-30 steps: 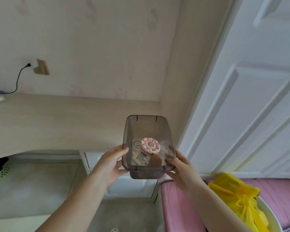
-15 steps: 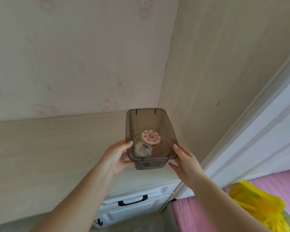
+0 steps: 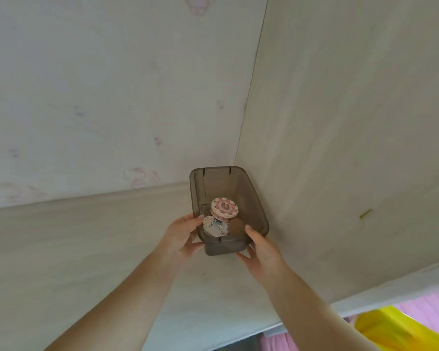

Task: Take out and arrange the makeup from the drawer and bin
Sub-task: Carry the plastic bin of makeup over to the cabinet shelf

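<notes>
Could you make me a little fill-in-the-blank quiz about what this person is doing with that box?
1. Both hands, left hand and right hand, hold a translucent grey plastic ____.
2. Inside it the round pink-and-cream flower-patterned compact lies partly on top of a pale ____-shaped case.
3. The container stands in the desk's ____, against two walls.

Missing words: bin; heart; corner
</notes>
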Tool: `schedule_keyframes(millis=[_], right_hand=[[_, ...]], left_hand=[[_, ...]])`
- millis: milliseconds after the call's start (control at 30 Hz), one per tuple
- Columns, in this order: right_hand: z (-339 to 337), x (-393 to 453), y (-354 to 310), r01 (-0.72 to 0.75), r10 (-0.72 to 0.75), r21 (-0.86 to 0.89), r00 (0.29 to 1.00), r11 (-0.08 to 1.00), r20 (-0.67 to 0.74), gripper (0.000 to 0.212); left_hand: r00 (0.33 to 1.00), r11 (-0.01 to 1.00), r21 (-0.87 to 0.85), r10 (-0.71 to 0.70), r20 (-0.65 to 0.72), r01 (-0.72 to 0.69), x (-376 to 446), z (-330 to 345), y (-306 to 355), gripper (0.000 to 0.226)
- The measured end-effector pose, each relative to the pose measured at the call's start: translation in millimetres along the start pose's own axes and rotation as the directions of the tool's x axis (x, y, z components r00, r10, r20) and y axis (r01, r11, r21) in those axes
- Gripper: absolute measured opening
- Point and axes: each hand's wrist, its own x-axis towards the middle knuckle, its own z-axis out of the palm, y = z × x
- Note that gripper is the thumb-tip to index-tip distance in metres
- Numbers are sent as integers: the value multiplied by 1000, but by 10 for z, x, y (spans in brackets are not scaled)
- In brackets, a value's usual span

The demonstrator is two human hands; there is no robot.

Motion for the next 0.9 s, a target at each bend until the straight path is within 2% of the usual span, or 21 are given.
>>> schedule_keyframes(millis=[100,233,400,533,667,900], right_hand=[[29,173,-65,-27,25,-28,998,999,-61,15],[62,372,-142,-37,35,-29,997,999,-74,3],[77,586,-98,-51,45,-77,996,996,-72,6],[69,700,-92,-60,52,-122,996,991,-69,12],[102,775,-137,-71,56,-182,995,981,-86,14],[142,925,-169,-70,47,-239,994,968,-102,17]], left_hand=[[1000,1000,-18,-13,3,13,223,45,27,11],[999,997,-67,-40,-25,39,444,43,51,24],[998,994,-108,-32,-55,26,600,23,111,27],[998,995,-101,-22,-55,16,660,28,124,15],[998,997,-80,-11,-69,5,726,43,160,12],[998,993,-115,1,-62,-9,812,50,233,21]])
